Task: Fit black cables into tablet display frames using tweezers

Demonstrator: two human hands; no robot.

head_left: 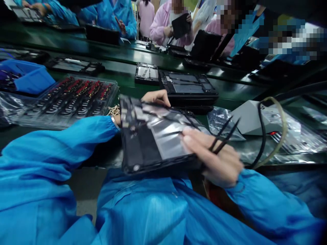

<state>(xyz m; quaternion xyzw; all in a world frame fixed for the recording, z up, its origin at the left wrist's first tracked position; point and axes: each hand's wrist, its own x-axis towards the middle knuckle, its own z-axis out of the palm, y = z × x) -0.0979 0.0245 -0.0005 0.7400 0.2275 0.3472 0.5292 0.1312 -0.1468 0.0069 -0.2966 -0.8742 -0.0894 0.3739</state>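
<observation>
An opened tablet (140, 143), its inner boards and silver battery area showing, is tilted over the front edge of the bench. My left hand (156, 97) reaches behind it and grips its far side with bent fingers; much of that hand is hidden. Black tweezers (224, 136) stick out from my right hand (219, 160), points upward and away from the tablet. The thumb and forefinger of that hand are pinched low over the battery, near a thin dark strip. Motion blur hides whether they hold it.
At left stand a clear tray (63, 105) of small red-and-black parts and a blue bin (33, 76). Stacked tablet bodies (189, 88) lie beyond my hands. On the right are a grey device (252, 117), a looped cable (283, 126) and plastic bags. Co-workers (171, 23) work across the line.
</observation>
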